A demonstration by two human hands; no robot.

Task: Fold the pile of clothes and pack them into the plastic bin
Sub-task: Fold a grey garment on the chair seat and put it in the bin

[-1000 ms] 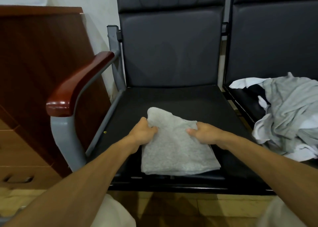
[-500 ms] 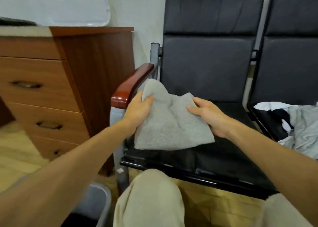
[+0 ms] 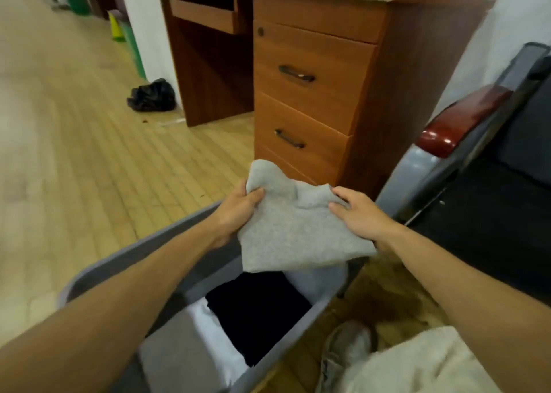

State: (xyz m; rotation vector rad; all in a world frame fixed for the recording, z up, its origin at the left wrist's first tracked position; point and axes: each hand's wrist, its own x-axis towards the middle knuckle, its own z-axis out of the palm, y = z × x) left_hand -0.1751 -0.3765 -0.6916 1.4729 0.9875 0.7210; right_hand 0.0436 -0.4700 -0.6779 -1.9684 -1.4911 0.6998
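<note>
Spreading widest is the wooden floor, where a brown drawer unit stands just beside a black chair. Nearer, a grey plastic bin holds a folded black garment and white and grey pieces, with a folded grey garment held just above its far end. The left hand and right hand each grasp an upper corner of it.
</note>
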